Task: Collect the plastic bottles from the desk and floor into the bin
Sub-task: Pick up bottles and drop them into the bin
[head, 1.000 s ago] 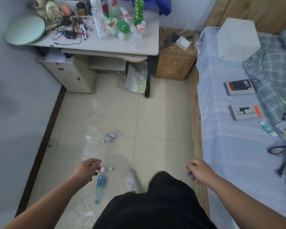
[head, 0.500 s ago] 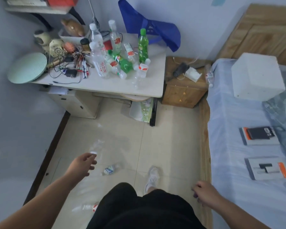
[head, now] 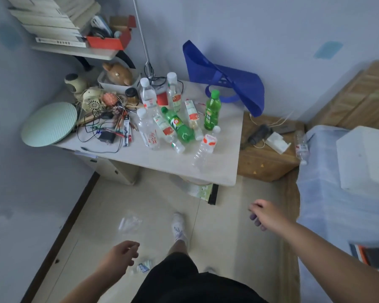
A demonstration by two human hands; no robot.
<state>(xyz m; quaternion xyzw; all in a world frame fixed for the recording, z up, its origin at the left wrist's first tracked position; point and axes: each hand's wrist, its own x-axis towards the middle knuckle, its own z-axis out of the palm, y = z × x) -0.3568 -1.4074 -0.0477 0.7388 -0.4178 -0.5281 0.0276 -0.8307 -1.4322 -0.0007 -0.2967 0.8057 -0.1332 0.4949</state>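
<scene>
Head view: lifted from floor to desk (head: 217, 169) since a second ago. Left hand (head: 118, 258) half-curled, right hand (head: 264, 216) loosely open, both empty. Bottles clustered on desk, upright green bottle (head: 212, 110) among them; crumpled clear bottle (head: 129, 223) on floor. No bin visible; collecting hardly begun.

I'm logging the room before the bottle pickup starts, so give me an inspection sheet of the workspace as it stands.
Surface: white desk, crowded toward the back; tiled floor below.
Job's things: upright green bottle; lying green bottle; several clear bottles among them; crushed clear bottle and small bottle on the floor. No bin seen.
Clutter: round green disc, blue bag, small fan.
Grippers: left hand and right hand both open, holding nothing.
Cables: tangled wires on the desk's left part.
Surroundings: wooden nightstand, bed, wall shelf.
</scene>
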